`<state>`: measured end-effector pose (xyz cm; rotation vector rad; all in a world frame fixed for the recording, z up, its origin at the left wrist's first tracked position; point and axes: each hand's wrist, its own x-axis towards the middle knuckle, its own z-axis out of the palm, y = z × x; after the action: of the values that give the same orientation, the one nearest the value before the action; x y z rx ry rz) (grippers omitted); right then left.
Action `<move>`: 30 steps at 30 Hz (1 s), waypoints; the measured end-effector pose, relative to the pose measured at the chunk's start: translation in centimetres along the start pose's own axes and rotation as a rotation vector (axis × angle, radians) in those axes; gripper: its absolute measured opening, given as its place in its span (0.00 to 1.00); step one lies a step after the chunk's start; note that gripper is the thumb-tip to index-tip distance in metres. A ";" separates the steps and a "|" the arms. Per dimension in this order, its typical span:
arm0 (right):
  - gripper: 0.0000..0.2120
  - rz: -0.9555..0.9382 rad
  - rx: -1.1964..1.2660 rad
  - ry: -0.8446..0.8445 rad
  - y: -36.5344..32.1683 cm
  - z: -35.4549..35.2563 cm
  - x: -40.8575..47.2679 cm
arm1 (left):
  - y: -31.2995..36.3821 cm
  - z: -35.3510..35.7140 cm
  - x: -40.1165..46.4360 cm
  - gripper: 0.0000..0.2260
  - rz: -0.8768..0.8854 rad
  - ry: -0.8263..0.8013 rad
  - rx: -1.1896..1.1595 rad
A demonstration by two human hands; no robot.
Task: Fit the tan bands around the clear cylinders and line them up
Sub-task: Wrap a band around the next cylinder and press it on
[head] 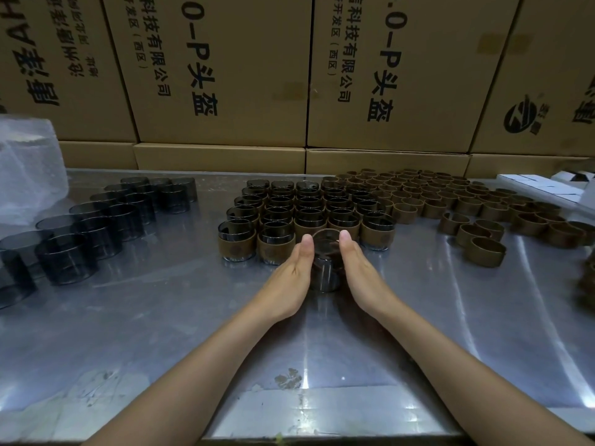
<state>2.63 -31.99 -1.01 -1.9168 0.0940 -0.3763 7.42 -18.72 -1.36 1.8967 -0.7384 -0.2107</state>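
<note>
A clear smoky cylinder point(325, 272) with a tan band partly on it is held between my two hands just above the steel table point(161, 317). My left hand point(294, 278) grips its left side and my right hand point(362, 278) its right side, thumbs up along the rim. Right behind stands a block of several banded cylinders point(306, 214) in rows. Bare cylinders point(96, 226) run in a diagonal line at the left. Loose tan bands point(450, 201) lie in a heap at the right.
Stacked cardboard boxes point(225, 75) wall off the back of the table. A plastic bag point(29, 175) sits at the far left, and white boxes point(547, 185) at the far right. The table's front edge point(322, 437) is near my elbows.
</note>
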 end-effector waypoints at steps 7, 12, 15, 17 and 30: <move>0.26 -0.022 0.130 0.055 -0.6 0.5 -0.4 | 0.2 0.0 0.1 0.40 0.029 0.074 -0.193; 0.21 -0.063 0.180 0.112 -0.9 0.4 -0.6 | 0.7 0.1 -0.2 0.31 0.062 0.092 -0.311; 0.20 -0.094 0.203 0.145 -1.1 0.1 -0.6 | 0.8 0.0 -0.3 0.21 0.050 0.113 -0.350; 0.19 -0.103 0.202 0.147 -1.3 0.0 -0.6 | 0.7 0.0 -0.3 0.17 0.036 0.114 -0.339; 0.27 0.293 0.397 -0.283 -2.1 -2.9 -0.2 | 1.5 -1.4 0.0 0.16 0.019 0.124 -0.634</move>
<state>1.33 -33.77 1.82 -1.5162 0.1029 0.0737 7.46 -18.05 0.57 1.2862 -0.5231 -0.2748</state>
